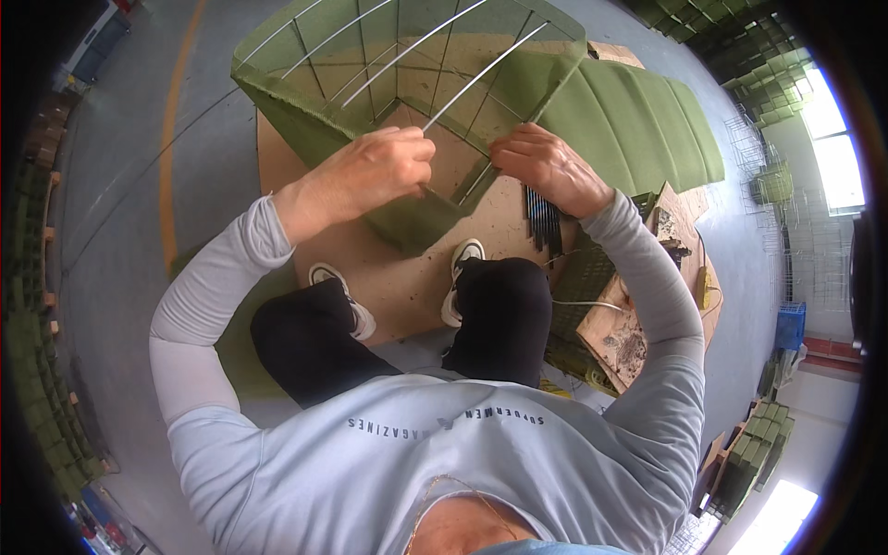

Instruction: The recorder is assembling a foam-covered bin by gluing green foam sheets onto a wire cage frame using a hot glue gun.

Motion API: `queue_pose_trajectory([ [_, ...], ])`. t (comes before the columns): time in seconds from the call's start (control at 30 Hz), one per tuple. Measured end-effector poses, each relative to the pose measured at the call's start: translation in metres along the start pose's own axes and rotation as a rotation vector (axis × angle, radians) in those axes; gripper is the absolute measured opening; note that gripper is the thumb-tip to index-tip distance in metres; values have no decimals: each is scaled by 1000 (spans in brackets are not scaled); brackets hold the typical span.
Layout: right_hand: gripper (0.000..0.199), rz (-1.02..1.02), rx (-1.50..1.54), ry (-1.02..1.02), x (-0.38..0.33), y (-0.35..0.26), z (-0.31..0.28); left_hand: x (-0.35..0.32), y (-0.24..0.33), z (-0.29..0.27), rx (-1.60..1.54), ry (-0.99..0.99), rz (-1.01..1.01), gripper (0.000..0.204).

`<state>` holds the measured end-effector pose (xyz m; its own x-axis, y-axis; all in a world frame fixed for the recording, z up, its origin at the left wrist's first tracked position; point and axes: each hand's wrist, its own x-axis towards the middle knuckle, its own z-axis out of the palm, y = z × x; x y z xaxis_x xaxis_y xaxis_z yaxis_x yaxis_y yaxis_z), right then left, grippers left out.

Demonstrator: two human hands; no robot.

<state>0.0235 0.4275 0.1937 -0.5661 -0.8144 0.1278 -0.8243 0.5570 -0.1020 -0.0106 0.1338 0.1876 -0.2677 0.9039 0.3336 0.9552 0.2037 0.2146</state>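
Observation:
A large basket-like piece of green mesh fabric on a thin wire frame (305, 125) stands before me, its open side facing up. My left hand (375, 176) is closed at its near left edge, around the lower end of a pale metal rod (486, 74) that slants up to the far right. My right hand (553, 168) pinches the fabric's right edge (558, 91), where a wire runs along it. The fabric's near corner (412, 227) hangs toward my feet between the two hands. Fingertips of both hands are partly hidden.
Brown board (407, 314) lies under my shoes. Folded green fabric (629, 120) spreads at the right, near several dark rods (543, 222). A green crate (592, 277) and a stained wooden board (618, 338) stand beside my right leg. Stacked green goods (754, 444) line the room.

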Motion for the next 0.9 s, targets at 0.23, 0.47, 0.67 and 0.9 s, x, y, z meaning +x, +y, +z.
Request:
queue_pose_trajectory([
  [0.23,41,8,-137,148,3,-10,-14,7,16,-9,19,46,-95,43],
  [0.47,42,25,-6,394,2,-64,39,5,49,33,37,211,-65,23],
  [0.67,49,45,181,368,5,-29,24,11,50,30,-29,88,-115,25],
  [0.9,44,198,-95,409,-4,19,41,32,79,79,362,272,-446,16],
])
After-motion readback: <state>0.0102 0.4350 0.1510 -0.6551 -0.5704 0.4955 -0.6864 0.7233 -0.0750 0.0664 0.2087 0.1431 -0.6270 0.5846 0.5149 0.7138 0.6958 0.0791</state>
